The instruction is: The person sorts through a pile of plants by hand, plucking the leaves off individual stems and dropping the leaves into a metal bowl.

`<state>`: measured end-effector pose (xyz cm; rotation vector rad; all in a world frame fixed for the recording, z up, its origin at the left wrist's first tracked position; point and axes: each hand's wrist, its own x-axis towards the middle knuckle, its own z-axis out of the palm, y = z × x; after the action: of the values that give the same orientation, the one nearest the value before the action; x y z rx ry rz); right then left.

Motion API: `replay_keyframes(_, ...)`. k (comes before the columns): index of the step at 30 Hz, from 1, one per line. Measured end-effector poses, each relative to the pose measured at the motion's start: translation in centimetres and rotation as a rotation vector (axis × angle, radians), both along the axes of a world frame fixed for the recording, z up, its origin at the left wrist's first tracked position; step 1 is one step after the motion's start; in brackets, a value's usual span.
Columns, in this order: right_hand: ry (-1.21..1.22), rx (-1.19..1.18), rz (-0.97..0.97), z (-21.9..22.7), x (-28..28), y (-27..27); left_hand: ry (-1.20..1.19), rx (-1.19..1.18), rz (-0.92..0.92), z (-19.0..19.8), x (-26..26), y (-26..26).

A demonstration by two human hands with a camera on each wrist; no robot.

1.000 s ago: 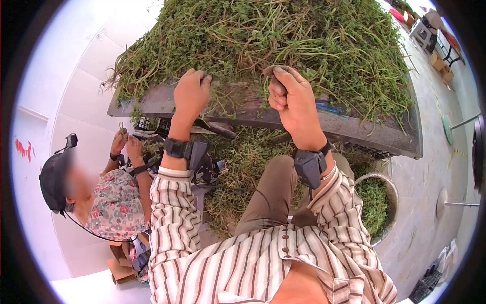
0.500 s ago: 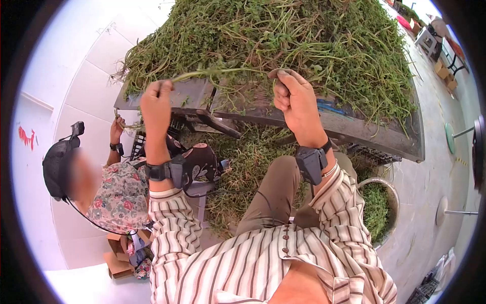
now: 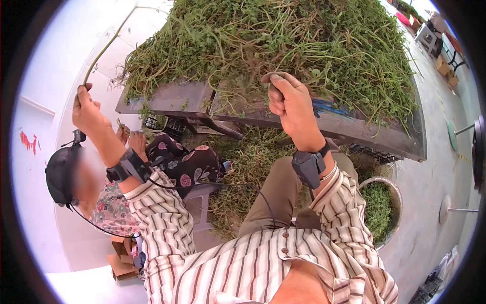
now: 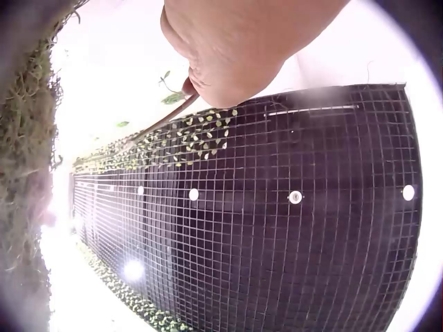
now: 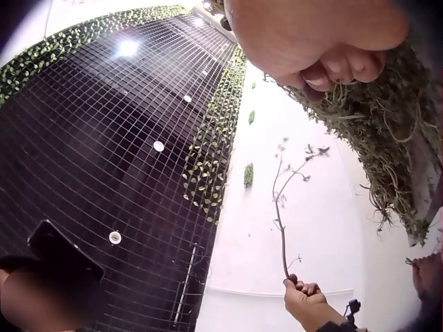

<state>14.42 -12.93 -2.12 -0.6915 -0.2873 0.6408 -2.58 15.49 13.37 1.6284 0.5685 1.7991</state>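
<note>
My left hand (image 3: 92, 110) is raised left of the table and pinches the lower end of a long thin green stem (image 3: 107, 46), which slants up over the white floor. The right wrist view shows the same stem (image 5: 282, 232) with small side shoots and leaves near its tip. In the left wrist view part of the stem (image 4: 163, 121) passes below my palm. My right hand (image 3: 292, 104) hovers over the table's near edge, its fingers curled and the thumb against the index finger, with nothing visible in it. Behind it lies a large heap of green plants (image 3: 283, 40).
The dark wooden table (image 3: 364, 124) bears the heap. More stems (image 3: 228, 202) lie beneath it. A round tub (image 3: 397, 202) of greens stands at my right. At left sits another person (image 3: 114, 205) in a cap, near cardboard boxes (image 3: 121, 261).
My left hand has swung left and away from the table with the stem, which earlier stretched across to my right hand. My right hand has stayed nearly in place.
</note>
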Motion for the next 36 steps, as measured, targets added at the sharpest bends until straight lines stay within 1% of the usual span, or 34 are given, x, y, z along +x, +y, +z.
replay_keyframes(3,-0.010,-0.015,0.031,-0.2,-0.4,0.3,0.037,0.027,0.037,-1.3,1.0,-2.3)
replay_keyframes(5,-0.030,-0.016,0.047,-0.5,-0.6,0.7,0.074,-0.058,-0.053,-3.0,1.5,-4.1)
replay_keyframes(7,-0.050,-0.022,0.063,-0.4,-0.9,0.7,0.155,-0.092,-0.082,-5.2,2.3,-7.4)
replay_keyframes(9,-0.114,-0.070,0.128,-0.1,-1.2,0.6,0.219,-0.201,-0.174,-8.1,2.8,-9.2)
replay_keyframes(11,-0.137,-0.073,0.146,0.1,-1.4,0.7,0.336,-0.208,-0.213,-11.2,3.4,-11.3)
replay_keyframes(13,-0.196,-0.152,0.183,0.5,-1.9,0.7,0.292,-0.299,-0.378,-13.7,4.0,-13.7)
replay_keyframes(15,-0.193,-0.191,0.202,0.5,-2.5,0.8,0.329,-0.353,-0.439,-15.3,4.4,-15.4)
replay_keyframes(17,-0.232,-0.165,0.292,0.3,-2.8,1.0,0.361,-0.386,-0.468,-16.0,4.7,-16.8)
replay_keyframes(19,-0.199,-0.156,0.288,-0.2,-2.7,1.5,0.437,-0.213,-0.460,-16.4,5.0,-17.8)
replay_keyframes(20,-0.156,-0.127,0.275,-0.7,-2.5,1.6,0.511,-0.138,-0.446,-16.3,5.0,-18.2)
replay_keyframes(21,-0.113,-0.098,0.262,-0.7,-2.4,1.6,0.512,-0.137,-0.452,-16.2,5.0,-18.4)
replay_keyframes(23,-0.072,-0.067,0.248,-0.7,-2.2,1.4,0.563,0.043,-0.385,-16.2,4.9,-18.7)
replay_keyframes(24,-0.055,-0.043,0.250,-0.7,-2.2,1.3,0.562,0.045,-0.389,-16.3,4.8,-18.8)
replay_keyframes(26,-0.044,-0.019,0.249,-0.8,-2.0,1.3,0.594,0.127,-0.374,-16.6,4.5,-18.9)
replay_keyframes(33,-0.012,0.014,0.176,-0.6,-1.4,0.8,0.636,0.123,-0.406,-16.1,1.5,-19.3)
replay_keyframes(35,-0.009,0.029,0.175,-0.5,-1.2,0.8,0.699,0.100,-0.404,-15.5,0.4,-19.4)
replay_keyframes(36,-0.002,0.026,0.107,-0.4,-0.8,0.7,0.698,0.107,-0.403,-15.6,0.0,-19.3)
